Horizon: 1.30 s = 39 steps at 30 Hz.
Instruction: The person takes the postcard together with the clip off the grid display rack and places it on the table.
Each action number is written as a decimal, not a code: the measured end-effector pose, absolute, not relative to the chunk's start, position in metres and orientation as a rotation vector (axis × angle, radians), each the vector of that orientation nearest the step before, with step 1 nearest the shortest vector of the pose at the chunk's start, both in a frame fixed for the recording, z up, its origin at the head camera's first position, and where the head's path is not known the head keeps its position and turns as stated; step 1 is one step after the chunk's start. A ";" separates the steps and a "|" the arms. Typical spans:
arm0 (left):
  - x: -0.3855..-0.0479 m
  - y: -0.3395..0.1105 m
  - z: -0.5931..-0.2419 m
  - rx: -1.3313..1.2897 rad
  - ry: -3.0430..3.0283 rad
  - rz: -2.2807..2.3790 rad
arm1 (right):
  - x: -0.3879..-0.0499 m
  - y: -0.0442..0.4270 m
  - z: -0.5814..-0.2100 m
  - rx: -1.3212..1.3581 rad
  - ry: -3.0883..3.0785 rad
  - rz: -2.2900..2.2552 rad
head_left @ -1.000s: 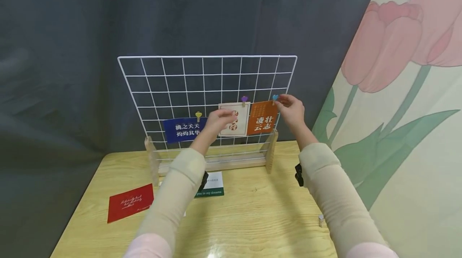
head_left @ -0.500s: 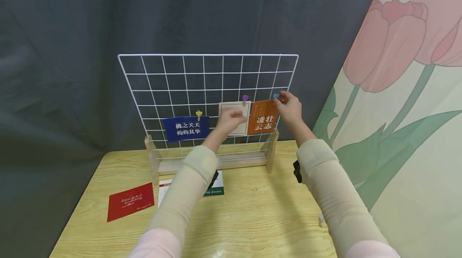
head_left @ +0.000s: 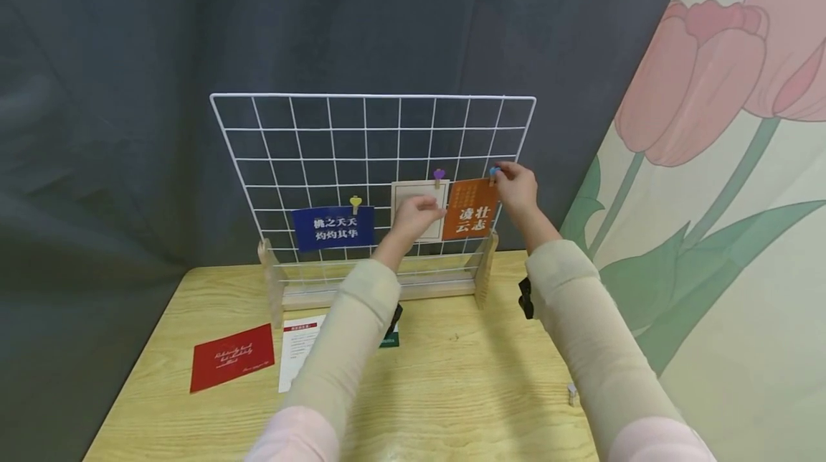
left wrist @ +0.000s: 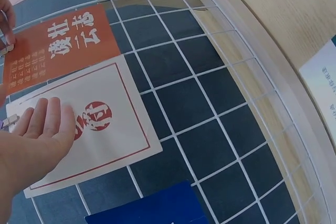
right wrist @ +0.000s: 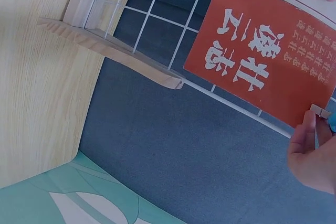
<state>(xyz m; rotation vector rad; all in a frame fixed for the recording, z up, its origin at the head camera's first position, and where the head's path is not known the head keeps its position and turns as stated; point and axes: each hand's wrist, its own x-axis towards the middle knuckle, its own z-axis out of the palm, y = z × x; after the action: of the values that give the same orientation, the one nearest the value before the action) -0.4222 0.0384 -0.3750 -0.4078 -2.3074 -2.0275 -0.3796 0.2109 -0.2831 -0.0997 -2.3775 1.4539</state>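
Note:
At the grid's right side my right hand [head_left: 518, 191] pinches a small wooden clothespin with a blue heart [head_left: 493, 171], which sits at the top right corner of an orange card [head_left: 471, 207]. My left hand [head_left: 413, 222] is in front of a white card [left wrist: 118, 129] with red characters; its fingers are extended and hold nothing. A purple-heart clothespin [head_left: 439, 174] clips the white card's top. Further left, a dark blue card [head_left: 333, 229] hangs under a yellow-heart clothespin [head_left: 355, 201]. My hand hides part of the white card in the head view.
The white wire grid [head_left: 310, 96] stands in a wooden base [head_left: 445, 285] on a wood-grain table [head_left: 471, 383]. A red card [head_left: 232, 359] and a white printed sheet [head_left: 297, 351] lie at left. Near the right edge lies another small clothespin [head_left: 571, 394].
My left hand has moved right across the white card, towards the orange one, uncovering the blue card. My right hand stays at the blue-heart clothespin with only slight shifts.

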 end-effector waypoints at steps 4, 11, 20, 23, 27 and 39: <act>-0.379 0.038 -0.336 -0.318 -2.355 -2.030 | -0.382 0.211 -0.283 -0.119 -2.349 1.479; -0.368 0.037 -0.326 -0.338 -2.375 -1.999 | -0.385 0.209 -0.283 -0.134 -2.324 1.497; -0.412 0.049 -0.365 -0.363 -2.402 -1.869 | -0.388 0.211 -0.284 -0.174 -2.300 1.563; -0.488 0.065 -0.431 -0.433 -2.364 -1.872 | -0.389 0.212 -0.285 -0.169 -2.294 1.568; -0.591 0.090 -0.518 -0.468 -2.336 -1.893 | -0.389 0.213 -0.285 -0.142 -2.288 1.589; -0.462 0.077 -0.409 -0.321 -2.415 -1.612 | -0.389 0.213 -0.287 -0.155 -2.186 1.665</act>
<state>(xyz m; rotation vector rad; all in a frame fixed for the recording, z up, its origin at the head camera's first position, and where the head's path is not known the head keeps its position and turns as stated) -0.4615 0.0770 -0.4091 -0.3212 -2.4153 -1.6119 -0.3890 0.2130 -0.2871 -0.1552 -2.1862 1.6646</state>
